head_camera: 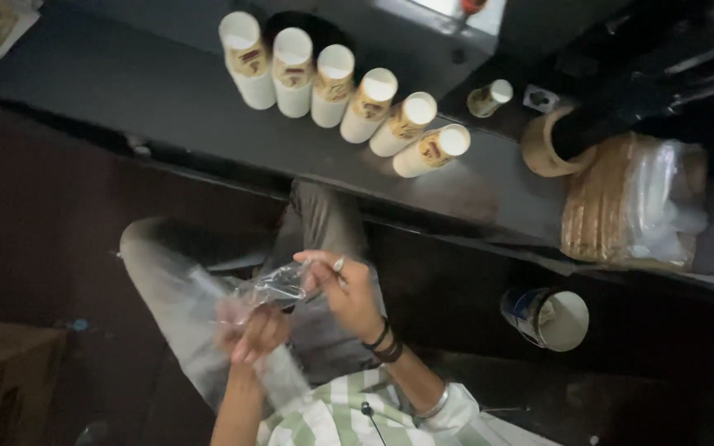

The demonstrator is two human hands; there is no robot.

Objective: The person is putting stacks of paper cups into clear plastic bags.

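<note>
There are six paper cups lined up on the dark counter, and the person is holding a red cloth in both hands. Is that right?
Not quite. The head view shows six paper cups in a row on the dark counter, but the left hand and right hand hold a clear plastic bag, not a red cloth.

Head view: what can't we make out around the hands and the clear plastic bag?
- Clear plastic bag: contents unreadable; motion blur and glare.
- Left hand: fingertips blurred, partly behind the film, so the grip is unclear.
- Right hand: a small pale thing at its fingertips, too small to identify.
- Bagged brown stack: kind hidden by its wrap.
- Row of paper cups: prints too small.
</note>
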